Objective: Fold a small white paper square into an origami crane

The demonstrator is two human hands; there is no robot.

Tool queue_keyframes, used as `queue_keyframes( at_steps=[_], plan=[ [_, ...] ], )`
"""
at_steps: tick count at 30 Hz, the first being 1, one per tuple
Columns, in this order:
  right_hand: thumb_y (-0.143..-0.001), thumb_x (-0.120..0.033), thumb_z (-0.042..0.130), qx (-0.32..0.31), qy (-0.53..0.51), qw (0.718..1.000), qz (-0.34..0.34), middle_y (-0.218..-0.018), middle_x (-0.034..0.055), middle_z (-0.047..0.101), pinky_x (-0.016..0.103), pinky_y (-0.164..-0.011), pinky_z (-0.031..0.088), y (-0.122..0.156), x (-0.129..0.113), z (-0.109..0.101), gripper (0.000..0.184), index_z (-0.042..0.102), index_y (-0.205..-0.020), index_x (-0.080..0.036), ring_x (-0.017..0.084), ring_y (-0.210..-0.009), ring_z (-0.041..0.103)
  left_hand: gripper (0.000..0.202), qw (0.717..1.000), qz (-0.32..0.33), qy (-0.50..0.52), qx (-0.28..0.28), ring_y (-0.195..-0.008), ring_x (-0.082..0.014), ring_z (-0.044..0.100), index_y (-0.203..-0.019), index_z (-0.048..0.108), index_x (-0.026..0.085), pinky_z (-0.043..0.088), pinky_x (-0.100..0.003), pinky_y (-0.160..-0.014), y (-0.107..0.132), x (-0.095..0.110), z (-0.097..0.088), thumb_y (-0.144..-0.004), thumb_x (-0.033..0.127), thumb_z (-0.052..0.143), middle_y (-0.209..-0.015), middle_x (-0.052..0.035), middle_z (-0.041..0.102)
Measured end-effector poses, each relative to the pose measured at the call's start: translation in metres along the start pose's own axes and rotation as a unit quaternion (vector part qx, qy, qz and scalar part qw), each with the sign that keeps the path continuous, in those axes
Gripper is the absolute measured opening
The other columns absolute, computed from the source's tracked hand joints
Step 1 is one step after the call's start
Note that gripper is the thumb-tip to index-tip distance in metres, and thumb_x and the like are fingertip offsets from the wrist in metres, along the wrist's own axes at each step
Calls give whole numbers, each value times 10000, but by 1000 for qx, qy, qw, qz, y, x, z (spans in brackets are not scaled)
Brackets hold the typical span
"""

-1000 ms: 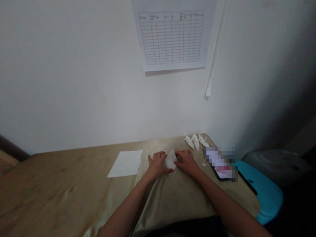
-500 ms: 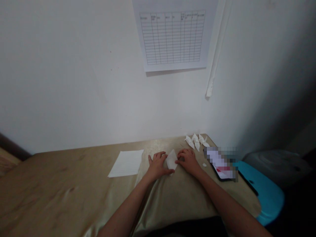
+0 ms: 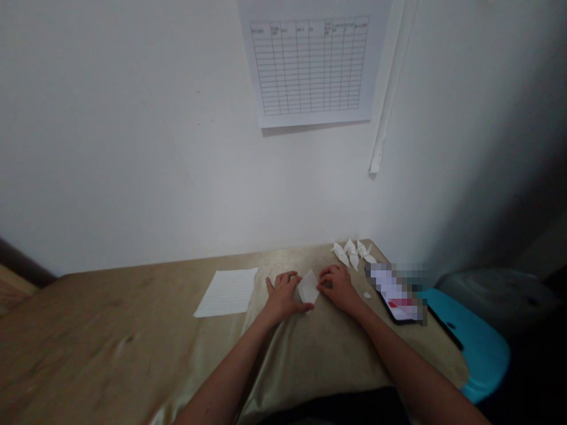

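Observation:
A small white folded paper [image 3: 309, 287], shaped like a kite, lies on the covered table between my two hands. At its left side is my left hand [image 3: 283, 297], thumb on the lower part of the paper and fingers along the left edge, holding it down. My right hand [image 3: 339, 288] is closed at the paper's right corner, its fingers curled and the fingertips against the edge. Exactly what the right fingertips pinch is too small to make out beyond that edge. Three white folded paper figures [image 3: 352, 254] stand in a row behind my right hand.
A lined paper sheet [image 3: 228, 292] lies to the left on the tan table cover [image 3: 133, 336]. To the right are a phone [image 3: 394, 295], a tiny white scrap [image 3: 367, 295] and a turquoise stool [image 3: 485, 348]. Behind the table, a printed chart [image 3: 312, 71] hangs on the wall.
My right fingers have shifted slightly at the paper's right corner, drawing back a little toward the edge. My left hand and the paper stay almost where they were.

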State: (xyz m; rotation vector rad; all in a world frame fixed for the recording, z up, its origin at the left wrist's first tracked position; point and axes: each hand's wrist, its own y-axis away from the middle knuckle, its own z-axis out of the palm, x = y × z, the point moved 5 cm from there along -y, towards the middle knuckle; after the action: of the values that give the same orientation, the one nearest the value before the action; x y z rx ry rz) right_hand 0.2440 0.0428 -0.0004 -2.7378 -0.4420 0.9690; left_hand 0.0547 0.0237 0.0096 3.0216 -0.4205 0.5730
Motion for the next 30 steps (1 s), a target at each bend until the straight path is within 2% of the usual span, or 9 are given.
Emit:
queue_keyframes(
  at_steps=[8,12,18,24,27,30],
  plan=[
    [-822,-266,721,20,-23,1000,-2,-1068,54,679,430,-1045,339,-3,4,1,54,771,-809,-250,251,-1129,506,867,1000,-3,-1,8,-1434,-398,318,-1387,515,298,-1,-752,-1147,1,1,1,-623,632,753,-1526,-114,444],
    [-831,-276,707,35,-23,999,-5,-1097,60,662,450,-1060,336,-2,2,-3,65,770,-824,-262,263,-1171,482,861,1000,-5,2,5,-1433,-388,316,-1378,524,295,-1,-741,-1151,1,1,0,-620,625,766,-1526,-117,446],
    [-822,-277,714,33,-19,999,-19,-1198,64,610,460,-1113,296,1,-4,-6,60,771,-815,-260,268,-1251,420,560,998,-24,42,39,-1376,-348,398,-1193,650,291,49,-739,-1142,-2,-1,-3,-718,575,742,-1440,-83,539],
    [-825,-353,739,4,-32,999,-44,-1244,50,581,466,-1124,275,5,-11,1,69,783,-831,-301,266,-1276,395,310,989,-23,107,98,-1301,-296,478,-1028,732,300,149,-662,-1153,-2,1,-11,-768,468,759,-1354,-36,625],
    [-824,-397,746,3,-31,998,-51,-1231,43,586,463,-1125,271,6,-15,2,88,786,-814,-320,264,-1269,402,178,986,-22,125,103,-1303,-303,476,-923,763,314,131,-679,-1144,-2,4,-12,-814,446,717,-1344,-6,637],
    [-824,-400,747,1,-28,998,-53,-1219,45,593,462,-1114,282,6,-16,3,96,789,-798,-319,265,-1250,420,140,986,-30,133,97,-1311,-312,469,-857,774,313,97,-695,-1143,-3,4,-11,-836,420,685,-1335,5,649]
  ],
)
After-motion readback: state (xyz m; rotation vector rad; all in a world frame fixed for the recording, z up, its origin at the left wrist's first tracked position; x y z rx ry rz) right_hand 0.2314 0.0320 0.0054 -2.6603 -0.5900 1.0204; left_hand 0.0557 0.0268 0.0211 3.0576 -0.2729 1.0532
